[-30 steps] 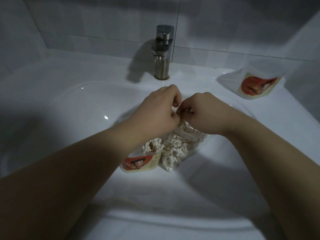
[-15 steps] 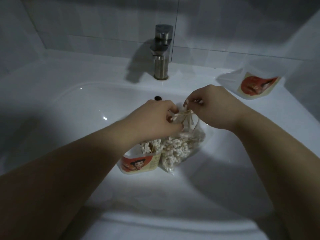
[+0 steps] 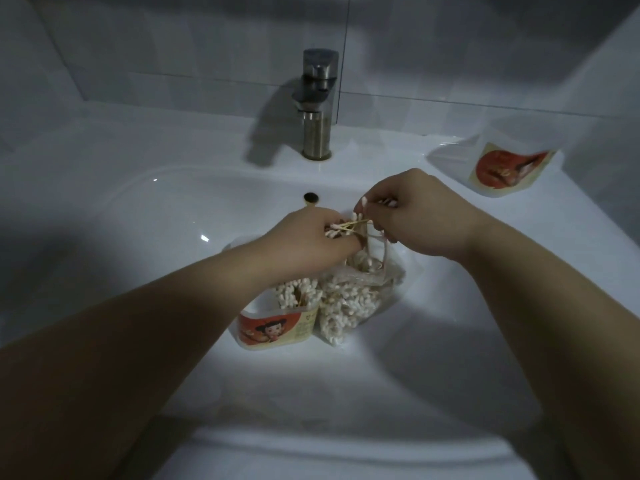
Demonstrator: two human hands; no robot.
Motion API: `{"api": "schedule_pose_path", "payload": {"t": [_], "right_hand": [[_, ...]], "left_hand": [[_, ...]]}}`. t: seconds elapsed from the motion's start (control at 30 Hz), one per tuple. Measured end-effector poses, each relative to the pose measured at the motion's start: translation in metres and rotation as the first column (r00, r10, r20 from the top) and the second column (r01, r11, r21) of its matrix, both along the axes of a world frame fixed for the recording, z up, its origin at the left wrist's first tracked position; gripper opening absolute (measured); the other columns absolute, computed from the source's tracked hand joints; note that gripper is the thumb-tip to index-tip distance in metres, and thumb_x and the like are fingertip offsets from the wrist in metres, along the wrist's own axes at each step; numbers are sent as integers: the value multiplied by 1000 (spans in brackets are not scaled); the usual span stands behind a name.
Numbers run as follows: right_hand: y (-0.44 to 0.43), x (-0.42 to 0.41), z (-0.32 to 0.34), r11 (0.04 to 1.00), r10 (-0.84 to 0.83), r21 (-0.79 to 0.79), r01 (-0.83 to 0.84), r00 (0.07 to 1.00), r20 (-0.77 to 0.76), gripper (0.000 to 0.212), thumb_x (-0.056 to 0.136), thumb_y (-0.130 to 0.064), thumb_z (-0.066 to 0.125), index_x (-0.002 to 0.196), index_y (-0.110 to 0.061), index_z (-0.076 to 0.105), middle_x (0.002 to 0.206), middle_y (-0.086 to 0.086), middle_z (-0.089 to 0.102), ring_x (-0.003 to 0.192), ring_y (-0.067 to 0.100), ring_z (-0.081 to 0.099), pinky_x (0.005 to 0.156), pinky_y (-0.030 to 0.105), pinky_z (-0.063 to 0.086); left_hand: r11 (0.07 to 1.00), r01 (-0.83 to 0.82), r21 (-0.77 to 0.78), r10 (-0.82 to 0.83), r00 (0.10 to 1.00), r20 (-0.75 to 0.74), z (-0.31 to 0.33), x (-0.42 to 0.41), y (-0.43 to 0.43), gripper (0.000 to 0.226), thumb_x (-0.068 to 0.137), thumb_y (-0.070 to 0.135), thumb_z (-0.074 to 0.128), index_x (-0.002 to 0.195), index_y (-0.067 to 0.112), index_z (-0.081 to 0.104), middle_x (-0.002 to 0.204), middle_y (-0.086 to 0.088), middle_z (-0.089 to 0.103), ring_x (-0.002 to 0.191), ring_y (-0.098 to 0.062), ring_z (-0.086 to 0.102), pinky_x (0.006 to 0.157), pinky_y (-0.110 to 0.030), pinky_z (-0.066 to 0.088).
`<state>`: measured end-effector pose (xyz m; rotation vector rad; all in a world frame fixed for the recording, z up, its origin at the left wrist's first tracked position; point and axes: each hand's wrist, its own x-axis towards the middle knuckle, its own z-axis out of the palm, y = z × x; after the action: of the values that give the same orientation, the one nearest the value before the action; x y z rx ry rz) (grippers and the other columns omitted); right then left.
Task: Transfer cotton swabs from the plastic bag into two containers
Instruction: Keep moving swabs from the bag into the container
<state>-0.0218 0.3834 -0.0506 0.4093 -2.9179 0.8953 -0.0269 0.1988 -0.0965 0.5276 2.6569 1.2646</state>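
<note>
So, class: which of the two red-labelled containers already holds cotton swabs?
The container standing beside the plastic bag: swab tips fill its top. The far-right container shows none.

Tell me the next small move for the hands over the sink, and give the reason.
Probably swing the cotton swabs left and lower them into the container in the basin. Both the left hand and right hand pinch the bunch just above the plastic bag, and that container stands right beside the bag, open-topped and partly filled.
</note>
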Motion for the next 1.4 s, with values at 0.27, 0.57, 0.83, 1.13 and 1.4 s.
{"api": "schedule_pose_path", "payload": {"t": [0.27, 0.57, 0.83, 1.13, 1.4], "right_hand": [[0, -1, -3, 995, -5, -101, 8, 1000, 29, 25, 98, -19, 56, 87, -23, 78, 58, -16, 67, 50, 4, 63, 41, 8, 35], [-2, -1, -3, 992, 10, -126, -3, 999, 53, 21, 96, -23, 58, 87, -26, 76, 71, -3, 74, 61, 11, 72, 67, 32, 63], [-3, 2, -2, 984, 31, -179, -8, 992, 125, 11, 94, -24, 68, 87, -18, 73, 61, 2, 71, 50, 13, 64, 52, 21, 54], [-7, 5, -5, 975, 24, -221, 15, 985, 172, 17, 97, -29, 62, 86, -18, 69, 67, 4, 73, 41, 11, 49, 42, 21, 44], [-7, 0, -7, 885, 34, -454, 108, 955, 295, 9, 89, -6, 72, 86, 1, 71, 64, 9, 70, 52, 12, 61, 53, 21, 52]], "left_hand": [[985, -24, 169, -6, 985, 175, 3, 6, 6, 1, 84, 31, 76, 83, 30, 76, 66, 12, 68, 51, -1, 59, 45, -15, 40], [984, -96, 153, 72, 986, 152, 0, 5, 9, 28, 96, 39, 65, 77, 21, 75, 70, 6, 72, 48, 0, 55, 52, -21, 41], [976, -44, 211, 18, 992, 124, 0, 6, 10, 14, 94, 25, 63, 82, 25, 72, 65, 17, 69, 54, 6, 58, 59, -23, 41], [978, -78, 195, 48, 987, 151, -2, 3, 10, 18, 93, 32, 61, 83, 25, 74, 73, 14, 74, 56, 0, 60, 55, -22, 49], [987, -10, 162, -2, 998, 70, 0, 4, 3, 25, 94, 30, 68, 69, 31, 71, 58, 0, 68, 56, -8, 63, 66, -34, 52]]}}
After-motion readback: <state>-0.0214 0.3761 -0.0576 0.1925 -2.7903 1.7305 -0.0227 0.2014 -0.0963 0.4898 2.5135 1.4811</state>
